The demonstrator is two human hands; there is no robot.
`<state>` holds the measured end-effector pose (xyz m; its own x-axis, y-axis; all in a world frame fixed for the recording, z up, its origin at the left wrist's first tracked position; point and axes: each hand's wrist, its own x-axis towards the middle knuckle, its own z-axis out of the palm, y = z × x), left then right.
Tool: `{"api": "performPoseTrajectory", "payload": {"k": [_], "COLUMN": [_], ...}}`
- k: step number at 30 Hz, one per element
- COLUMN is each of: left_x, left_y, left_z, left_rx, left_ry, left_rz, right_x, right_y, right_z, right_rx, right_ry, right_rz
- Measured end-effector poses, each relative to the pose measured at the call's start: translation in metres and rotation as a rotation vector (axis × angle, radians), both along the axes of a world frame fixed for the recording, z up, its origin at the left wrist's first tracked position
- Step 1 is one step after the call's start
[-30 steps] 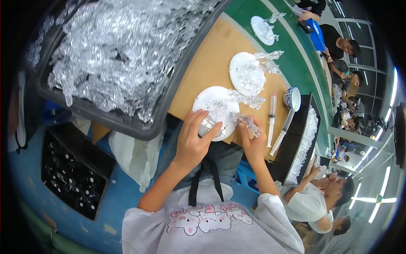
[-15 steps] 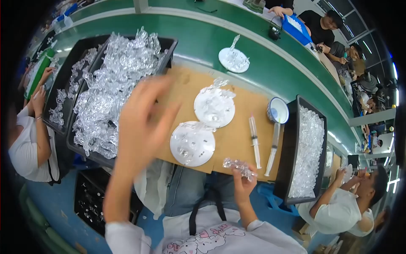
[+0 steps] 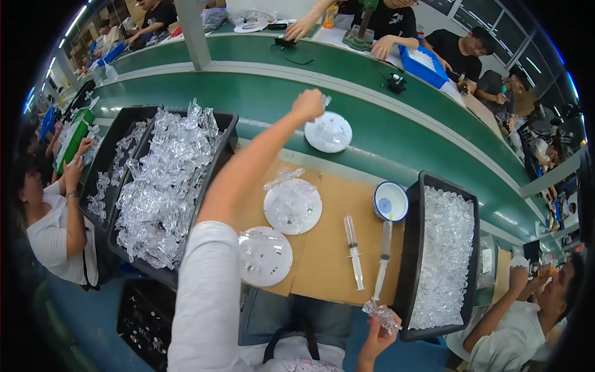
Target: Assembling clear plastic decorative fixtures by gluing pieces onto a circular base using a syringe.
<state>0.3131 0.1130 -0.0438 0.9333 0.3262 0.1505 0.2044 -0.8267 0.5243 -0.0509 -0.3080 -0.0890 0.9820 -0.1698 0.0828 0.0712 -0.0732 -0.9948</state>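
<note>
My left hand [image 3: 308, 106] reaches far forward over the green bench, its fingers closed on a clear plastic piece [image 3: 326, 100] at the edge of the far white round plate [image 3: 334, 142]. Low at the right, my right hand [image 3: 379, 341] grips a clear plastic part [image 3: 383, 315] beside the cardboard's front edge. On the cardboard lie two more white round plates, a middle one [image 3: 304, 218] and a nearer one [image 3: 279, 265], both bearing clear parts. My left sleeve partly hides the nearer plate. Two syringes, one left [image 3: 352, 253] and one right [image 3: 383, 259], lie beside a blue-rimmed white bowl [image 3: 401, 203].
A black bin [image 3: 232, 124] at the left is heaped with clear plastic parts. Another black bin [image 3: 409, 273] at the right holds small clear pieces. A raised metal rail [image 3: 260, 67] crosses behind the far plate. Co-workers sit across the bench and at both sides.
My left hand has swung from beside the left bin forward to the far plate and closed on a clear piece there. My right hand still holds its clear part. The view has shifted.
</note>
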Motion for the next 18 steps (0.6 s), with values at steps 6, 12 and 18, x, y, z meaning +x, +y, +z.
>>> {"api": "performPoseTrajectory", "payload": {"k": [6, 12, 18], "left_x": [-0.078, -0.118, -0.150], "left_y": [0.056, 0.083, 0.092], "left_z": [0.071, 0.037, 0.040], "left_rx": [0.457, 0.237, 0.208], "left_ry": [0.136, 0.309, 0.408], "left_rz": [-0.163, -0.374, -0.335], "right_x": [0.013, 0.005, -0.002], "right_y": [0.010, 0.016, 0.015], "right_z": [-0.002, -0.008, -0.011], "right_rx": [0.068, 0.034, -0.107], "right_ry": [-0.024, -0.081, -0.182], "right_rz": [0.061, 0.163, 0.262]}}
